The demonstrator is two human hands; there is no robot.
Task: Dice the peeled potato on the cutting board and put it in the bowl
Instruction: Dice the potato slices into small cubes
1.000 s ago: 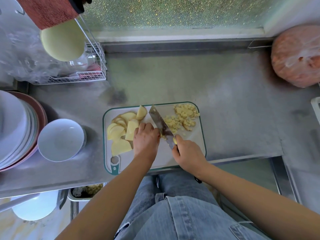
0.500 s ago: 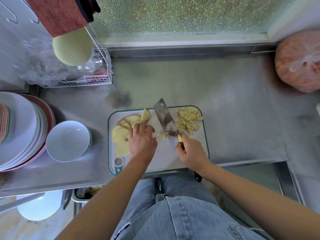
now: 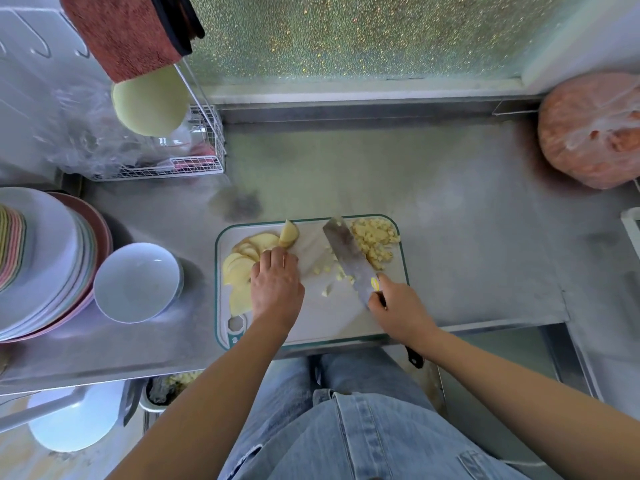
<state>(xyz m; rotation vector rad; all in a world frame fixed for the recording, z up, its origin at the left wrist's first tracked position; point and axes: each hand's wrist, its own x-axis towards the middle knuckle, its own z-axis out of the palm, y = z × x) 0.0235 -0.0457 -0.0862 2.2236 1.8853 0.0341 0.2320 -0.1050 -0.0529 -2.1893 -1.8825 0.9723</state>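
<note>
Head view, one entry per item.

- Cleaver (image 3: 346, 258): gripped at the handle by the right hand (image 3: 398, 310). A second ago the blade stood beside the left hand; it now lies against the diced pile (image 3: 375, 242) at the far right of the cutting board (image 3: 329, 327).
- Stray dice (image 3: 325, 268): lying mid-board.
- Left hand (image 3: 277, 285): fingers curled over the potato slices (image 3: 239, 271), holding them; it has shifted leftward onto the stack.
- Potato chunk (image 3: 289, 233): uncut, at the far edge.
- Judgement: one batch looks finished and cleared aside, and much of the potato remains.
- Bowl (image 3: 136, 282): white, nothing in it, left of the board.
- Counter (image 3: 450, 237): steel, under a frosted window (image 3: 346, 36).
- Also present: stacked plates (image 3: 41, 258), wire rack (image 3: 194, 164), bagged orange bundle (image 3: 592, 129).
</note>
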